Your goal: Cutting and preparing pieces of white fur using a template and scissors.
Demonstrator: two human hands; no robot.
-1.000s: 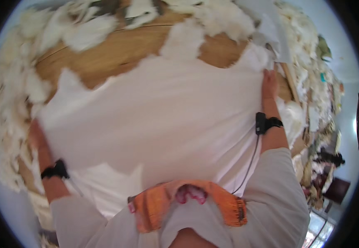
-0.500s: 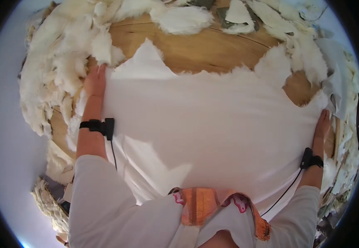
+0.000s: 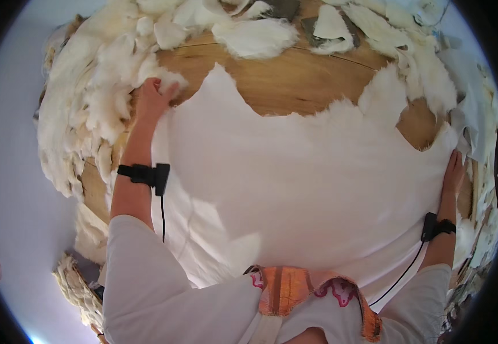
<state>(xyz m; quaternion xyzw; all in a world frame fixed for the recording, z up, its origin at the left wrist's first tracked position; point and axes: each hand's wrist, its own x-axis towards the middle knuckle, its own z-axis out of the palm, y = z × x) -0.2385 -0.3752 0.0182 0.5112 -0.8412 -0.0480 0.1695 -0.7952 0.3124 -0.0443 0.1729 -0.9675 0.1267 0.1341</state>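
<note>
The fingers (image 3: 152, 83) of a person's left hand (image 3: 152, 104) curl at the far left corner of a broad white hide (image 3: 300, 178), a gap showing between them and the digit on the inner side. A tuft of pale fur lies right beside them; whether they grip it, or the hide's edge, cannot be told. At the opposite side, the fingers of the right hand (image 3: 453, 176) stretch out straight and close together along the hide's right edge, pointing away from the body; whether they pinch it cannot be told.

The hide lies between the two arms, its smooth face up, over a wooden surface (image 3: 295, 86). Fur fringes its ragged far edge, a peak rises near the left hand, and wood shows through a rounded notch near the right. Creases and a bright patch mark the near left part.

A black device (image 3: 161, 179) is strapped to the left forearm and a second black device (image 3: 429, 227) near the right wrist, each trailing a cable. Cream fleece (image 3: 97, 103) heaps along the left, more fur pieces (image 3: 255, 38) lie beyond the bare wood, and a grey sheet (image 3: 466, 100) hangs at the far right. An orange band (image 3: 286, 289) crosses the person's pale top (image 3: 146, 286).
</note>
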